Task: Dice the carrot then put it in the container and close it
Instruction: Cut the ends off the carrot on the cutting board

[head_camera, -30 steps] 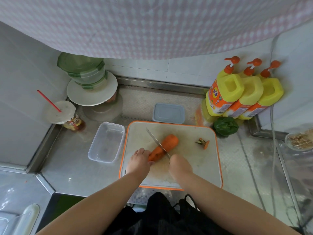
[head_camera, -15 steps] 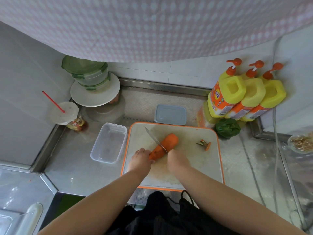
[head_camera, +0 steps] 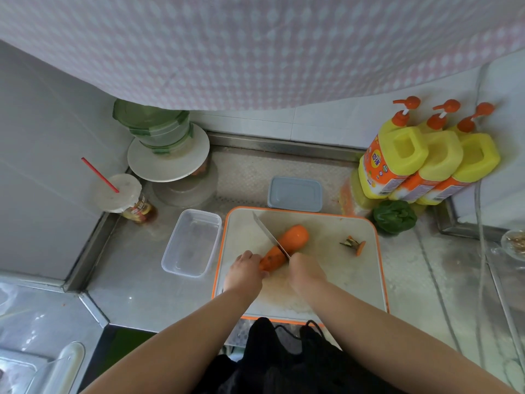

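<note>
Carrot point(head_camera: 287, 245) mid-board, pinned by left hand point(head_camera: 246, 270) for steadiness; right hand point(head_camera: 305, 273) holding knife point(head_camera: 270, 236) across it; container point(head_camera: 191, 242) open beside board's left edge.

Soft even daylight, faint shadows, mild glare on steel counter point(head_camera: 136, 268), wide-angle bending at edges, slightly soft focus.

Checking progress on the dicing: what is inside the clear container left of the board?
Nothing shows inside the container; its clear bottom is bare. The carrot lies uncut on the board. No part of the inside is covered.
</note>
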A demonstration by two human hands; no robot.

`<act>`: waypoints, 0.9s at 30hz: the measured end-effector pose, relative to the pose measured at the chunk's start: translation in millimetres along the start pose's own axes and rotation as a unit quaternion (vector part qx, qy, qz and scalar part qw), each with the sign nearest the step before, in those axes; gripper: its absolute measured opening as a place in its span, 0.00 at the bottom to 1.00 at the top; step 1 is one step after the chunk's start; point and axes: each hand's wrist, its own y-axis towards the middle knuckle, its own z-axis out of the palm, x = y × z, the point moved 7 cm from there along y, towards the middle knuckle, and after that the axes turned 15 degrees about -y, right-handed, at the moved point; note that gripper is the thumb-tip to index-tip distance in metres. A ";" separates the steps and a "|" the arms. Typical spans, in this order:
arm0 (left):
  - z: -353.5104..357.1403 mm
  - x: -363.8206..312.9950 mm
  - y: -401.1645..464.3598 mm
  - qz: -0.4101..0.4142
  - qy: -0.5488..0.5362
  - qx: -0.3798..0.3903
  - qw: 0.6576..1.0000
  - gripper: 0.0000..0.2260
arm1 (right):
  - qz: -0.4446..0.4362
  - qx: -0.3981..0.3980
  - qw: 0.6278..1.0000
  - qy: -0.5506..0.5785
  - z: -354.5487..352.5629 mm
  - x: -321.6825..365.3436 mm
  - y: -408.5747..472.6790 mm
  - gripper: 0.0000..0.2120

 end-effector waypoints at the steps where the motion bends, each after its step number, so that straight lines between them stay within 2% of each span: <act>1: 0.1 0.8 0.6 -0.003 -0.001 0.003 1.000 0.11 | -0.002 0.005 1.000 0.002 0.0 -1.3 3.0 0.12; 8: -2.2 7.8 0.7 -0.021 -0.021 0.003 1.000 0.13 | -0.056 0.001 0.998 -0.039 -1.6 -12.7 -7.5 0.10; 11: -1.1 9.9 -7.0 -0.010 -0.055 -0.019 0.998 0.18 | -0.047 -0.008 0.999 -0.008 11.9 -32.7 -18.9 0.09; 16: 3.8 9.6 -9.7 -0.002 -0.043 -0.026 0.999 0.25 | -0.049 -0.061 0.997 0.020 12.0 -58.5 -36.8 0.09; 19: -1.2 7.6 -4.3 0.004 -0.046 -0.043 0.998 0.22 | -0.027 -0.098 0.992 0.075 2.6 -71.8 -43.1 0.09; 24: -36.6 -0.5 5.2 0.014 -0.050 -0.126 0.991 0.16 | 0.009 -0.142 0.980 0.139 -6.4 -94.4 -46.4 0.15; 27: -60.9 -11.5 19.7 0.027 0.015 -0.138 0.990 0.13 | 0.022 -0.147 0.977 0.155 -4.9 -105.0 -47.2 0.15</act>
